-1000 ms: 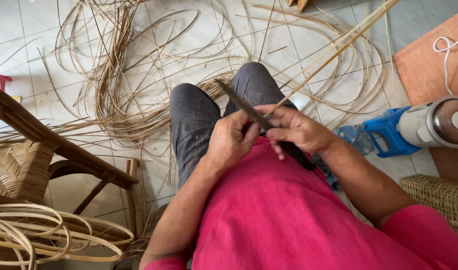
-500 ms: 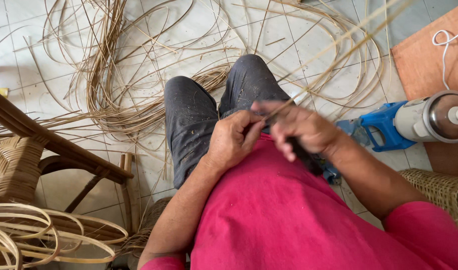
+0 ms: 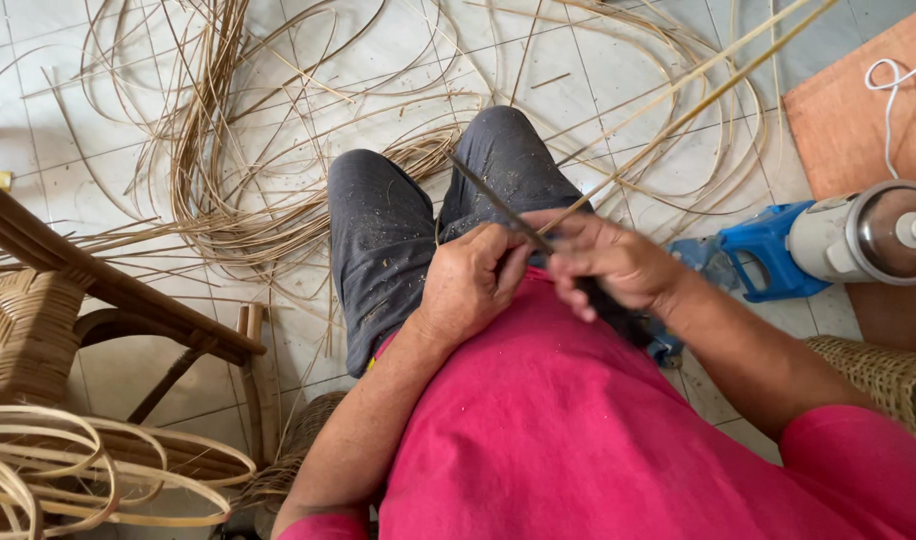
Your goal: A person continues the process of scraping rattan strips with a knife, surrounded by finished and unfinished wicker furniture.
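A pale tiled floor (image 3: 398, 60) filled the background, strewn with loose cane strands (image 3: 228, 190) in wide tangled loops. At the middle of the view a dark knife (image 3: 498, 205) was held over the lap, its thin blade slanting up and left above the grey-clad knees (image 3: 388, 235). Across the blade a long cane strip (image 3: 698, 95) was laid, running from the hands up to the upper right edge of the view, with a second strand close beside it. The left hand (image 3: 473, 285) was curled shut, its thumb and fingers pinching the strip against the blade at the point where the two crossed. The right hand (image 3: 613, 265) was closed around the knife's dark handle, which showed below the fingers; that hand was somewhat blurred. Both hands were touching each other just above the hem of a pink shirt (image 3: 578, 430), flecked with pale shavings, as the trousers were.

To the right, near the right forearm, a blue and grey power tool (image 3: 828, 245) was lying on the floor, partly on an orange board (image 3: 858, 110), over which a white cord (image 3: 888, 90) was looped. Below it, the rim of a woven basket (image 3: 888, 375) was seen at the right edge. To the left, well apart from the hands, a wooden chair frame (image 3: 108, 290) with a woven cane panel (image 3: 23, 335) was standing, and coils of split cane (image 3: 88, 470) were piled in the lower left corner.
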